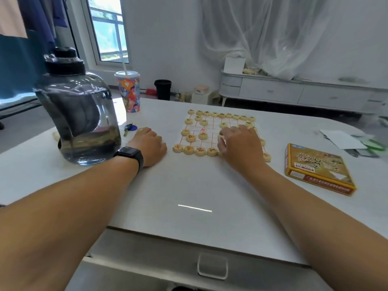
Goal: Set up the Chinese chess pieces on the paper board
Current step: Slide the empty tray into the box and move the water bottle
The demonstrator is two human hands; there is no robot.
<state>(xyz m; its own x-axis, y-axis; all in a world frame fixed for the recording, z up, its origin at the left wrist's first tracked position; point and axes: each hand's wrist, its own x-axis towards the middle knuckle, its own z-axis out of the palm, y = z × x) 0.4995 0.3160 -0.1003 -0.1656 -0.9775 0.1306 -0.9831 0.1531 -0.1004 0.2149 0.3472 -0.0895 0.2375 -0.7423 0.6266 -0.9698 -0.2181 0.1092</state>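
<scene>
A small paper board (212, 131) with red lines lies on the white table, covered with several round wooden chess pieces. A full row of pieces (221, 115) runs along its far edge and another row (194, 151) along its near edge. My right hand (239, 143) lies over the board's right half with fingers curled down onto a piece (221, 136); the pieces beneath it are hidden. My left hand (150, 144), with a black watch on the wrist, rests on the table left of the board, fingers loosely curled and holding nothing.
A big clear water jug (77, 114) stands at the left, with a colourful cup with a straw (129, 91) behind it and keys (130, 128) beside it. The yellow chess box (317, 168) lies at the right, papers (344, 139) beyond it. A drawer handle (212, 266) sits below the table's near edge.
</scene>
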